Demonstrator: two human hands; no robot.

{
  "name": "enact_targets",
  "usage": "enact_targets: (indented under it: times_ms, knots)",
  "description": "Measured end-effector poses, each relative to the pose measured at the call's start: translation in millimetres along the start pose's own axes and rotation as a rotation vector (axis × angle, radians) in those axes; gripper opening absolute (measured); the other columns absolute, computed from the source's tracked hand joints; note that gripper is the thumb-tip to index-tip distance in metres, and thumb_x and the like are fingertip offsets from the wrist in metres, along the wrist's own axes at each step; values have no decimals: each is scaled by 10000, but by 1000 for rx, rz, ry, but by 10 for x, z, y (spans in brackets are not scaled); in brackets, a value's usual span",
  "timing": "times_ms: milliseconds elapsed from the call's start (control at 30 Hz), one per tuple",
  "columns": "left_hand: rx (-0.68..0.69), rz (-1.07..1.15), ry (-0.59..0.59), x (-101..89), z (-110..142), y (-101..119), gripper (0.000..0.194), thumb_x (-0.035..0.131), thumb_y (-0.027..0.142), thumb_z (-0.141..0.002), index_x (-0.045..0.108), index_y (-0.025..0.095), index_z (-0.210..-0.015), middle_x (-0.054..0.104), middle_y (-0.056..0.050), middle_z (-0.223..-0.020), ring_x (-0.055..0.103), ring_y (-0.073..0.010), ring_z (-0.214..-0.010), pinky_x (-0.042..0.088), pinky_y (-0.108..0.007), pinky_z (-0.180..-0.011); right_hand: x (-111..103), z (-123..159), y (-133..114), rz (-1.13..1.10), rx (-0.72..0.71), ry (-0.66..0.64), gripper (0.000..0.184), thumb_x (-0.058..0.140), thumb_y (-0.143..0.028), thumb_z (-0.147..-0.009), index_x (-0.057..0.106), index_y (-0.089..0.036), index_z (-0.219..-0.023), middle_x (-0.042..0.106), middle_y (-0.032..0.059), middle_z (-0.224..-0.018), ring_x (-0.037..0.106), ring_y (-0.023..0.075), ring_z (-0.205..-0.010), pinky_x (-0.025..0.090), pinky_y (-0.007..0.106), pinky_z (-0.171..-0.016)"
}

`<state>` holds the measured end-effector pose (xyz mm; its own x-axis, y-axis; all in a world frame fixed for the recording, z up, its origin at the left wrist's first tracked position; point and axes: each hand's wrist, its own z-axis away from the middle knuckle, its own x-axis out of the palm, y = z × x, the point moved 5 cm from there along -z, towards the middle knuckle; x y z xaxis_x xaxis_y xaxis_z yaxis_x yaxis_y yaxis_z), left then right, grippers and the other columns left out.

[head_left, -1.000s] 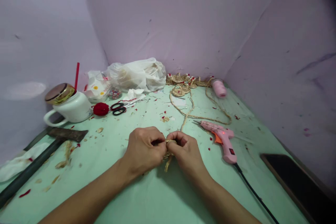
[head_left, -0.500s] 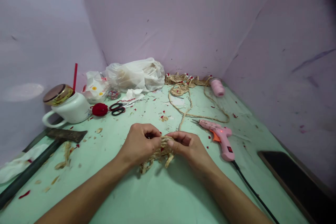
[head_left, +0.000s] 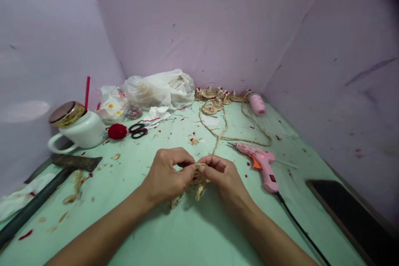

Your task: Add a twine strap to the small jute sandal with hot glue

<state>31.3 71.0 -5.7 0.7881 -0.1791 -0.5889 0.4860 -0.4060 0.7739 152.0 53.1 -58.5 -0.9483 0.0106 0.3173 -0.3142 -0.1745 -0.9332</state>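
Observation:
Between my hands is a small woven piece of tan braided straw cord (head_left: pixel 199 181) with bits of red on it, held just over the table near its middle. My left hand (head_left: pixel 170 174) pinches its upper left edge between thumb and fingers. On the other side my right hand (head_left: pixel 221 174) pinches the top edge, the two sets of fingertips close together. Loose cord ends hang below, and much of the piece is hidden by my fingers. From behind my right hand a braided rope (head_left: pixel 216 144) runs back across the table in loops.
A pink glue gun (head_left: pixel 262 161) with a lit red light lies right, a dark phone-like slab (head_left: pixel 349 220) beyond it. Left are a hammer (head_left: pixel 73 162), white mug (head_left: pixel 84 131), red yarn ball (head_left: pixel 117 131) and scissors (head_left: pixel 137 131). Behind stand a plastic bag (head_left: pixel 162 90) and pink spool (head_left: pixel 257 104).
My left hand shifted left, showing more of the woven piece, then came back toward the right fingertips. Both hands keep their pinch. The view has turned slightly.

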Motion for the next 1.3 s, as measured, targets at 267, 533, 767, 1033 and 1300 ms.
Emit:
enact_targets:
  times_ms: [267, 533, 767, 1033, 1300]
  knots:
    - [90, -41, 111, 26, 71, 32, 170, 510, 92, -652, 636, 133, -547, 615, -19, -554, 543, -112, -523, 423, -210, -525, 40, -3, 50, -11, -10, 76, 76, 622, -189, -554, 590, -138, -601, 539, -33, -514, 442, 87, -501, 334, 213, -496]
    - [51, -67, 111, 52, 61, 5, 166, 496, 115, -659, 609, 143, -542, 610, -10, -561, 540, -110, -530, 417, -212, -535, 40, -12, 67, 17, -1, 107, 49, 584, -163, -544, 577, -144, -589, 509, -40, -504, 416, 87, -493, 313, 218, -487]
    - [-32, -84, 84, 55, 61, -67, 153, 500, 166, -684, 630, 157, -604, 635, -9, -608, 559, -122, -570, 419, -220, -557, 44, -19, 11, 47, 8, 72, 71, 620, -179, -543, 591, -155, -603, 545, -39, -522, 461, 94, -505, 353, 222, -512]
    - [-74, -89, 110, 5, 60, -84, 156, 497, 176, -685, 632, 151, -612, 640, -7, -606, 562, -120, -570, 422, -217, -562, -190, 105, -326, 321, -347, 217, 398, 656, -276, -652, 551, -189, -1026, 622, 71, -953, 574, 197, -872, 447, 323, -751]
    - [-220, -47, 108, -77, 32, -165, 142, 502, 206, -663, 615, 151, -597, 622, -4, -569, 546, -130, -554, 403, -209, -529, -531, 139, -592, 638, -458, 444, 150, 577, -333, -745, 614, -188, -750, 605, 19, -658, 525, 146, -590, 424, 282, -581]
